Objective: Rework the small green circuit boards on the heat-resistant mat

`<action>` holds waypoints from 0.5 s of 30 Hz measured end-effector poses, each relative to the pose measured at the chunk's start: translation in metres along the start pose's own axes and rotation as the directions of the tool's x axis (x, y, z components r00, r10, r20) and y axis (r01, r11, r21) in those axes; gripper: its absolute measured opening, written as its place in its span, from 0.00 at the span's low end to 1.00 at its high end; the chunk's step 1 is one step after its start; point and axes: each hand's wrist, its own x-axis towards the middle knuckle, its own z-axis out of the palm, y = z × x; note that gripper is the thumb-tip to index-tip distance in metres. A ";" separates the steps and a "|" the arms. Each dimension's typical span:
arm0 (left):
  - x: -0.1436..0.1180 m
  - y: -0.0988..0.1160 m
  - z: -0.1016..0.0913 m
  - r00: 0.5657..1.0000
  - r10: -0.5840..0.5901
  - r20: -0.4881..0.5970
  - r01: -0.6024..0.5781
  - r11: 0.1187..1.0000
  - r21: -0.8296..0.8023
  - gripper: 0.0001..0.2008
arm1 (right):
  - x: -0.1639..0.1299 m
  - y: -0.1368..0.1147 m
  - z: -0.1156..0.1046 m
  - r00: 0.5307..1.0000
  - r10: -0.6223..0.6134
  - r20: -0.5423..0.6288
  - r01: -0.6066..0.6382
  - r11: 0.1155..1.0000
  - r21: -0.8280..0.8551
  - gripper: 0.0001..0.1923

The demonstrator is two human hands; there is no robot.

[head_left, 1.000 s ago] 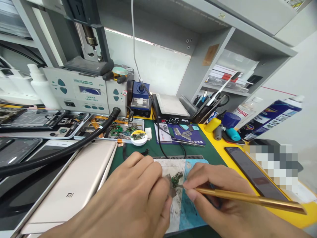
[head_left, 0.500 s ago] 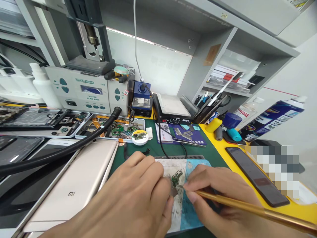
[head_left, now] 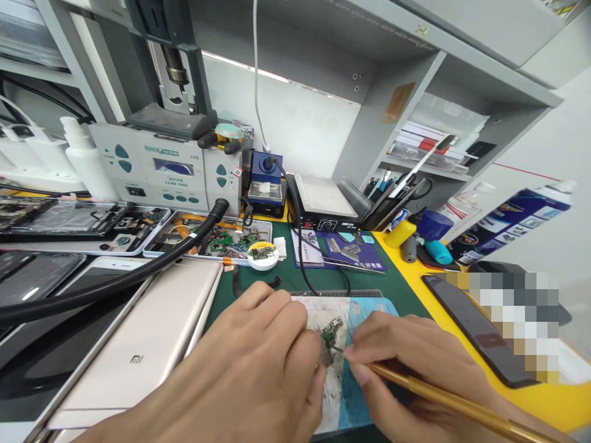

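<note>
A small green circuit board [head_left: 330,333] lies on a stained blue and white work pad [head_left: 355,394] at the bench's near edge. My left hand [head_left: 249,375] presses down at the board's left end, fingers curled over a small metal piece. My right hand [head_left: 410,363] grips a long gold-coloured tool [head_left: 452,403] like a pen. Its thin tip touches the board's lower right side. The tool's rear end runs off the frame's lower right corner.
A gold phone [head_left: 148,351] lies face down at left under a thick black hose [head_left: 115,277]. Trays of phone parts [head_left: 217,237], a rework station [head_left: 157,169], a blue soldering stand [head_left: 265,181] and a hot plate [head_left: 321,200] line the back. A dark phone [head_left: 475,335] lies at right.
The view has shifted slightly. My right hand has tilted the gold tool lower, its rear end dropping toward the bottom right. Both hands stay on the small board.
</note>
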 end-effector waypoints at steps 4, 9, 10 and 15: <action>0.001 0.000 -0.002 0.999 0.041 0.002 -0.041 0.999 -0.012 0.11 | 0.002 0.000 0.002 0.998 0.031 -0.062 -0.031 1.000 0.006 0.14; 0.002 0.000 -0.005 1.000 0.028 0.004 -0.028 1.000 0.005 0.10 | 0.005 -0.001 -0.001 0.999 0.031 -0.013 -0.030 0.999 0.027 0.15; 0.002 0.001 -0.006 1.000 0.024 -0.007 -0.024 1.000 0.009 0.10 | 0.005 -0.001 -0.001 1.000 0.024 0.002 -0.024 0.999 0.027 0.15; 0.002 0.005 -0.007 1.000 0.008 -0.008 -0.008 1.000 0.015 0.10 | 0.005 -0.001 -0.002 1.000 0.012 -0.003 -0.012 1.000 0.010 0.15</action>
